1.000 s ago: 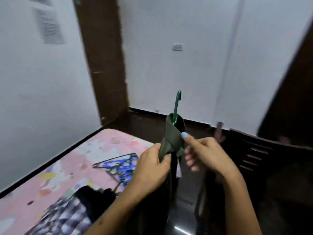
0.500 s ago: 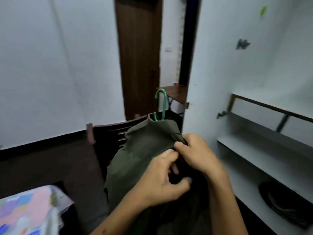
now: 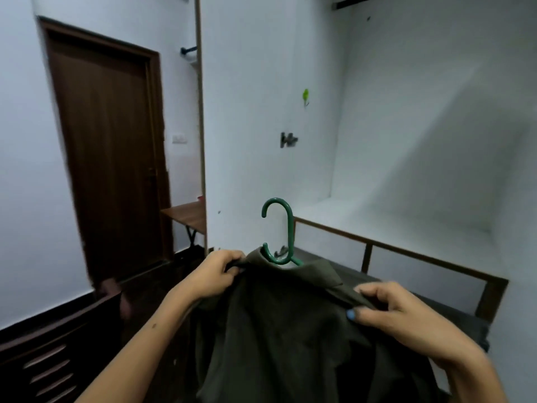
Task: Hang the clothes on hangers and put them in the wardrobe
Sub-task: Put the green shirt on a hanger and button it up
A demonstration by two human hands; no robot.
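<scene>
Left hand (image 3: pixel 215 274) grips left shoulder of dark olive shirt (image 3: pixel 290 330), fingers curled; right hand (image 3: pixel 406 318) pinches right shoulder. Shirt hangs on green hanger (image 3: pixel 280 231), hook upright, before open white wardrobe (image 3: pixel 406 141)

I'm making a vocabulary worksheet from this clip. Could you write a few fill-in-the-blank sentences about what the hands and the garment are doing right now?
1. The dark olive fabric shirt hangs on a ____ plastic hanger.
2. The left hand grips the shirt beside its ____.
3. The right hand pinches the shirt's other ____.
4. Left of the white open wardrobe stands a brown wooden ____.

Missing words: green; collar; shoulder; door
</scene>
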